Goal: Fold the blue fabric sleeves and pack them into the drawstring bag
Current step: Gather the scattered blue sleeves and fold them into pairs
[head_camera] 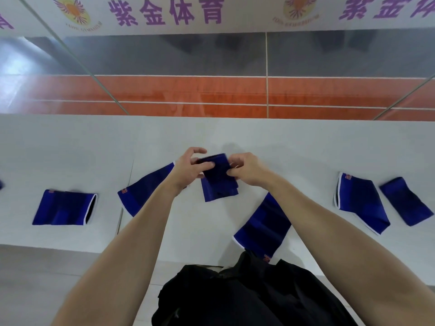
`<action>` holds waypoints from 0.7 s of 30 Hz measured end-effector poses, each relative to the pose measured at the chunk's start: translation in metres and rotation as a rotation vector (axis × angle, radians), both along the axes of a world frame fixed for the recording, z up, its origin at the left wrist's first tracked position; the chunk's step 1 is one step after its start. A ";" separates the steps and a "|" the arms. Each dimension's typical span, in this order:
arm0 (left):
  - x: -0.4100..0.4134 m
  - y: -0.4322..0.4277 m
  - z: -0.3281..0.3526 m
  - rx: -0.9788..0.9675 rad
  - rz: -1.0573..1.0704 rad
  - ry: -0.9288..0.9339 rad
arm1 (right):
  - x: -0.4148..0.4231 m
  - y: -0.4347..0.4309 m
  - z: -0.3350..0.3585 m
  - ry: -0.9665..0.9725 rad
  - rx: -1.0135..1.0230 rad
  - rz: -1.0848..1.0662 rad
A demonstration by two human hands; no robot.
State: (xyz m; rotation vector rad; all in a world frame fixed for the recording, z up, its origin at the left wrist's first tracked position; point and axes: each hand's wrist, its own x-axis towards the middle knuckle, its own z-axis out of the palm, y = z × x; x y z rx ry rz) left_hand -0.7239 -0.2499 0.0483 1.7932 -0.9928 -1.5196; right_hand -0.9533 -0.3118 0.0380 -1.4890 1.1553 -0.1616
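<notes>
Pinching a half-folded blue sleeve point(219, 184) from both sides, the left hand point(188, 169) and right hand point(247, 169) hold it just above the white counter point(164, 137), fingers point(208, 165) clamped on its edges, probably to square the fold. Other sleeves point(63, 208) lie spread to either side, leaving bare counter beyond the hands; the black drawstring bag point(247, 297) sits by the near edge.

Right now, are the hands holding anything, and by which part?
Yes: one folded blue sleeve. The left hand grips its upper left edge and the right hand pinches its upper right edge. Neither hand holds its lower end.
</notes>
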 end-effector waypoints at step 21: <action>-0.013 0.032 -0.088 0.194 0.047 -0.555 | 0.004 0.023 -0.069 0.325 -0.007 -0.100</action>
